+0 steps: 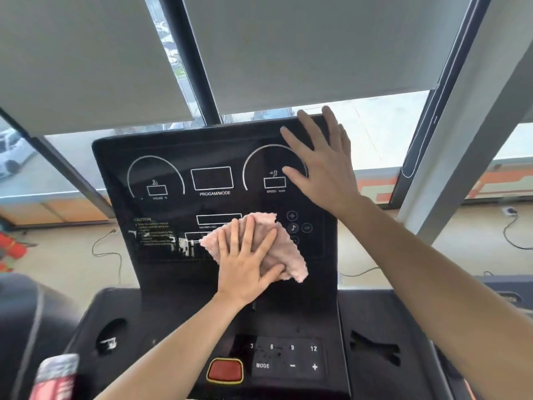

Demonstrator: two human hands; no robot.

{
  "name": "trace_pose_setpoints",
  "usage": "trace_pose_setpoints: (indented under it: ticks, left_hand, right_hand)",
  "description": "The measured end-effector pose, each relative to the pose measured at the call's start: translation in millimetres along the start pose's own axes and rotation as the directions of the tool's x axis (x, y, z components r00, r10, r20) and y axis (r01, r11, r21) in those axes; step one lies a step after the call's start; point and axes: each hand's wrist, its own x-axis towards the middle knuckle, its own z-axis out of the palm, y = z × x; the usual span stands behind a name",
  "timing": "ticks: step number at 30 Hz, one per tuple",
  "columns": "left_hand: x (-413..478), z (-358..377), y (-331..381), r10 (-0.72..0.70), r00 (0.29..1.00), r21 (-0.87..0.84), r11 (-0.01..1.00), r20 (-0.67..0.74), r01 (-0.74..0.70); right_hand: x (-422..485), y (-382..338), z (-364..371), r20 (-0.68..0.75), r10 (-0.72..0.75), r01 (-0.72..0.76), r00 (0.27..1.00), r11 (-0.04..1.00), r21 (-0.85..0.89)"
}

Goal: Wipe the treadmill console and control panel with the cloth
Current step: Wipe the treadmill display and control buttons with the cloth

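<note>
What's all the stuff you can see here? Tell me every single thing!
console: 1, black, centre, upright
cloth: 1, pink, on the console's lower middle
control panel: 1, black with white numbers, bottom centre
button: 1, red with yellow rim, left of the control panel
cup holders: 2, black, either side of the control panel
blinds: 2, grey, top
car: 1, white, outside, far left
cables: several, pale and dark, on the floor
can or bottle: 1, red and silver, blurred, bottom left
left hand: flat on the cloth
right hand: flat on the console's top right
</note>
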Motion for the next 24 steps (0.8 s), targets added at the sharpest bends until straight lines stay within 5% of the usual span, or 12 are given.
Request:
trace_pose_setpoints:
  ticks: [5, 14, 20, 24]
  left_hand:
    - [-4, 2, -5, -0.006, 1.0, -0.022, 1.0, 0.007, 0.006]
    - [125, -71, -66, -0.052, 0.968, 0.036, 0.997, -0.244, 0.062]
    - [157, -97, -93, -0.058, 0.961, 0.049, 0.996, -0.27, 0.074]
    - [145, -90, -90, -0.068, 0.955, 0.02, 0.997, -0.29, 0.077]
  right_hand:
    - [1, -2, 5, -0.011, 0.026, -0.026, 1.0, 1.0, -0.017]
    - [2, -12, 5, -0.033, 0.116, -0.113, 0.993, 0.989, 0.095]
    - [4, -19, 4, -0.057, 0.156, -0.148, 0.986, 0.981, 0.129]
    - [21, -23, -4, -0.115, 0.027, -0.014, 0.993, 0.993, 0.118]
